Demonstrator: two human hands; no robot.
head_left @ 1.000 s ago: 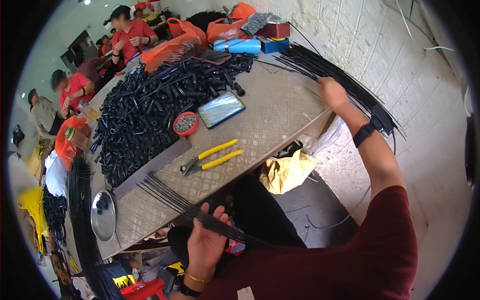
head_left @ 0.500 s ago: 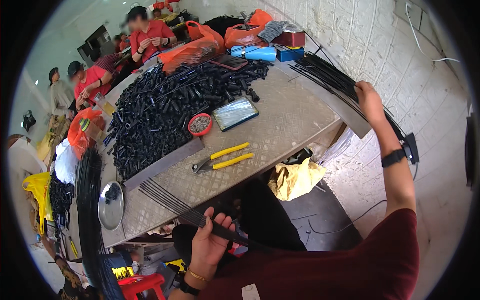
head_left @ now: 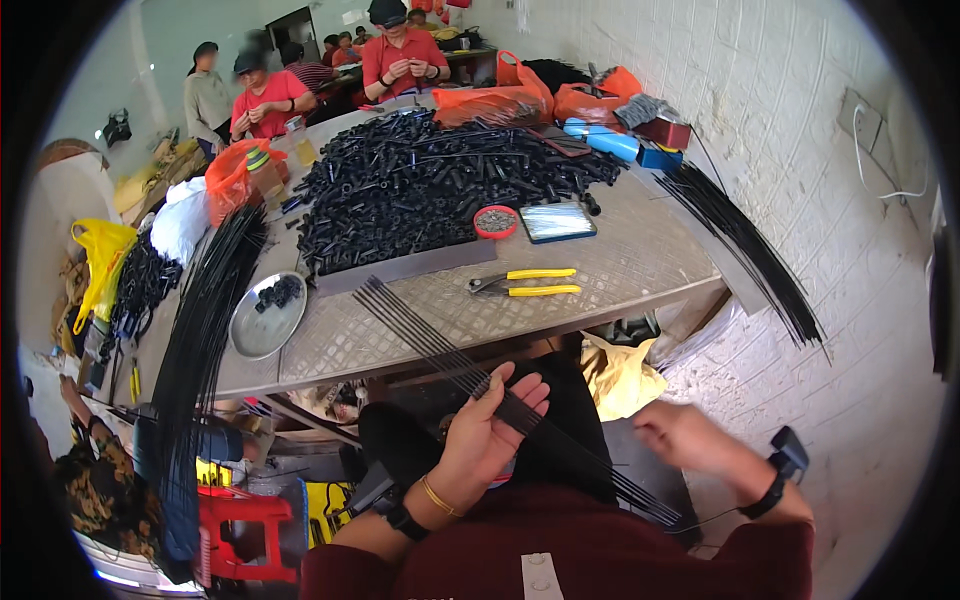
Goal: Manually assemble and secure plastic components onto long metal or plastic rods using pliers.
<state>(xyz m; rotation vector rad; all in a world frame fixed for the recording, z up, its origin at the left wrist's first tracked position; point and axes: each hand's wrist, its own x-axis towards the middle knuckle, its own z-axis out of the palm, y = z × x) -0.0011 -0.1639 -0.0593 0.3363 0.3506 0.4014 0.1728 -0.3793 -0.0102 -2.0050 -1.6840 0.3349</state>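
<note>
My left hand [head_left: 490, 432] is raised palm-up over my lap, holding a flat bundle of thin black rods [head_left: 420, 335]. The bundle runs from the table top [head_left: 640, 260] down across my fingers toward my right side. My right hand [head_left: 682, 437] is blurred, low beside my right knee, just right of the bundle's lower end. I cannot tell whether it holds a rod. A black band sits on my right wrist and a thin bangle on my left.
Yellow-handled pliers [head_left: 525, 283], a red round dish [head_left: 496, 221], a clear flat packet [head_left: 558, 221], a big heap of black tubes [head_left: 430, 185] and a metal plate [head_left: 265, 315] lie on the table. Long black rods [head_left: 745, 240] fan off its right edge. Other people work at the far end.
My right hand has left the rods at the table's right edge and dropped to my lap. My left hand has stayed under the bundle, its fingers now more spread. The view has tilted down.
</note>
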